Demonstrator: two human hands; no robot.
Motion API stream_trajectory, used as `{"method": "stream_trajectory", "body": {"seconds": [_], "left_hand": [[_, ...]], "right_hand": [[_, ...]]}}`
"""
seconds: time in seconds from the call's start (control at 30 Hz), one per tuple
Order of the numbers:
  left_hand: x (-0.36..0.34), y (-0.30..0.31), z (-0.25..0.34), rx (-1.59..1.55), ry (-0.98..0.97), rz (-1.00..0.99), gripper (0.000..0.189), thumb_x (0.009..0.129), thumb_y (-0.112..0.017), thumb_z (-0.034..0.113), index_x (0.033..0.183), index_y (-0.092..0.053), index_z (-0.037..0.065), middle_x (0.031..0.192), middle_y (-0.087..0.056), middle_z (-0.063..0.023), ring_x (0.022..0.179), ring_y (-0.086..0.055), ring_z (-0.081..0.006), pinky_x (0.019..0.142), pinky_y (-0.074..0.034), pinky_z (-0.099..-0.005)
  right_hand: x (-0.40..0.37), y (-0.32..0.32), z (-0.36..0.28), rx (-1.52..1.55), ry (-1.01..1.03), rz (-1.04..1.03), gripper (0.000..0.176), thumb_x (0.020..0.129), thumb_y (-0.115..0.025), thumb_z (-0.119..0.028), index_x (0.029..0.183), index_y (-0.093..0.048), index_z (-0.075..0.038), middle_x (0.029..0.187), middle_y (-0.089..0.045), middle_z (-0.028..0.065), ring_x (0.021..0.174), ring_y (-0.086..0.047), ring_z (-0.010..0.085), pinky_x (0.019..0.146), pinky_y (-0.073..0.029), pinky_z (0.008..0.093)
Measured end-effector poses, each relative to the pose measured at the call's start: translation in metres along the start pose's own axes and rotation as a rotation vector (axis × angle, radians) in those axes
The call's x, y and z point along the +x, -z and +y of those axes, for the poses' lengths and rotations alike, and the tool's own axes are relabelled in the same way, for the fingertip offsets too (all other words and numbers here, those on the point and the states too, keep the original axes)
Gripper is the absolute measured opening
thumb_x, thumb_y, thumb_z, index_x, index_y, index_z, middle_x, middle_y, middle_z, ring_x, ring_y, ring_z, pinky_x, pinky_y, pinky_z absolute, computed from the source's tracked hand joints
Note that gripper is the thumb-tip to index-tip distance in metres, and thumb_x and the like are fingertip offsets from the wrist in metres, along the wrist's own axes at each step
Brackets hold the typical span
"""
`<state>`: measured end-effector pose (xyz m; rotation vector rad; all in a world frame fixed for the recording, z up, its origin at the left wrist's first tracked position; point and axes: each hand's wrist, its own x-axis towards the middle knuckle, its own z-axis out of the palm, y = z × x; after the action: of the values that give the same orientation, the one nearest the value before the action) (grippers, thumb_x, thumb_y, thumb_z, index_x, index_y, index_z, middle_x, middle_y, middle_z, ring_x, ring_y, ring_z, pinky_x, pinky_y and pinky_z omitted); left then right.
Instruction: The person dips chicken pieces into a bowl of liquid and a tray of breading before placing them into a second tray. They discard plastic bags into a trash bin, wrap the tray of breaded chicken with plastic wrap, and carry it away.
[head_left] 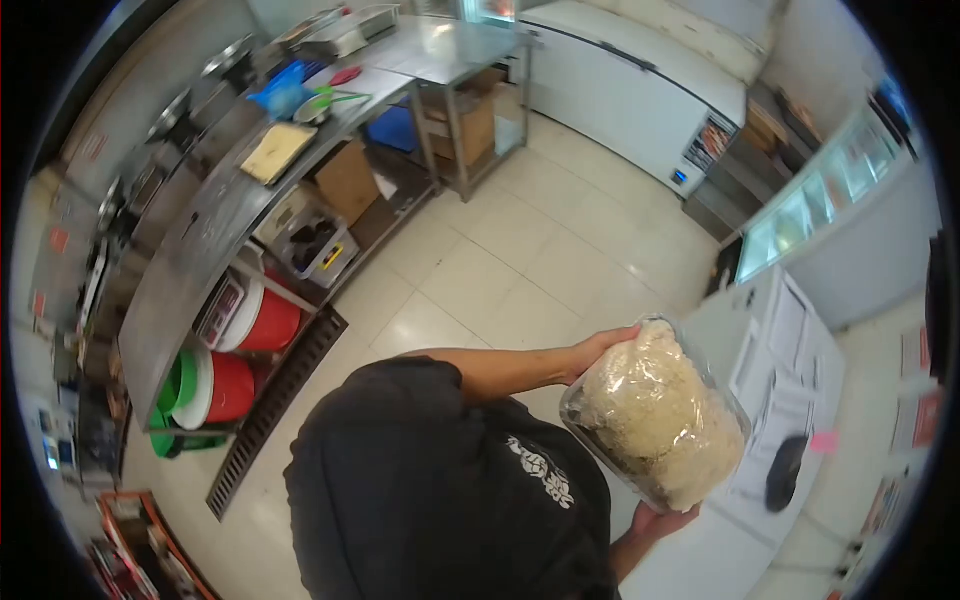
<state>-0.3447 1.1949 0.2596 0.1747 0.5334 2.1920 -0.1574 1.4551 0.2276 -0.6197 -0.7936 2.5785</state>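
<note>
Between both hands is a clear tray (600, 447) that holds a large pale, crumbly mass (655, 405) under shiny clear plastic wrap. My left hand (598, 352) grips the tray's upper left corner, its fingers partly hidden by the tray. At the lower edge my right hand (662, 524) holds the tray from beneath, and part of its fingers is hidden. The tray is tilted, above the edge of a white surface with papers.
A white chest or counter (690, 560) bears papers and a dark object (787, 474). Steel tables (215, 225) stand at the left, with a tray of yellow food (277, 152), a blue bag (284, 92) and red-and-white buckets (232, 388) below. A long white freezer (600, 100) is at the back.
</note>
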Motion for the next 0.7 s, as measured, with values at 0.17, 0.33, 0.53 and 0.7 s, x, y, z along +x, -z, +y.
{"method": "stream_trajectory", "body": {"seconds": [0.17,0.33,0.53,0.7], "left_hand": [[-0.032,0.082,0.071,-0.149,-0.308,0.200,0.056,0.092,-0.041,0.049,0.127,-0.047,0.005,0.124,-0.053,-0.0139,0.110,-0.054,-0.0256,0.097,-0.042,-0.0395],[-0.048,0.116,0.119,-0.225,-0.601,0.438,0.057,0.092,-0.042,0.048,0.129,-0.045,0.004,0.126,-0.051,-0.0153,0.112,-0.053,-0.0288,0.097,-0.042,-0.0409],[-0.052,0.171,0.214,-0.314,-0.785,0.369,0.069,0.088,-0.039,0.056,0.132,-0.041,0.003,0.130,-0.046,-0.0198,0.115,-0.049,-0.0354,0.097,-0.041,-0.0481],[-0.045,0.192,0.301,-0.246,-1.002,0.578,0.069,0.088,-0.038,0.057,0.132,-0.041,0.004,0.130,-0.047,-0.0193,0.116,-0.049,-0.0342,0.098,-0.041,-0.0468]], "right_hand": [[0.126,-0.101,0.056,-0.123,-0.395,-0.254,0.070,0.092,-0.031,-0.054,0.137,-0.032,0.000,0.141,-0.036,0.0149,0.128,-0.036,0.0312,0.104,-0.033,0.0441],[0.200,-0.222,0.107,-0.265,-0.644,-0.475,0.063,0.095,-0.033,-0.048,0.136,-0.034,-0.001,0.137,-0.041,0.0155,0.124,-0.041,0.0317,0.105,-0.032,0.0432],[0.303,-0.332,0.228,-0.364,-0.798,-0.661,0.055,0.094,-0.037,-0.044,0.127,-0.046,-0.001,0.122,-0.055,0.0137,0.107,-0.056,0.0230,0.094,-0.045,0.0365],[0.374,-0.427,0.309,-0.442,-1.043,-0.745,0.063,0.093,-0.037,-0.050,0.128,-0.043,0.002,0.124,-0.053,0.0167,0.110,-0.055,0.0239,0.095,-0.043,0.0361]]}}
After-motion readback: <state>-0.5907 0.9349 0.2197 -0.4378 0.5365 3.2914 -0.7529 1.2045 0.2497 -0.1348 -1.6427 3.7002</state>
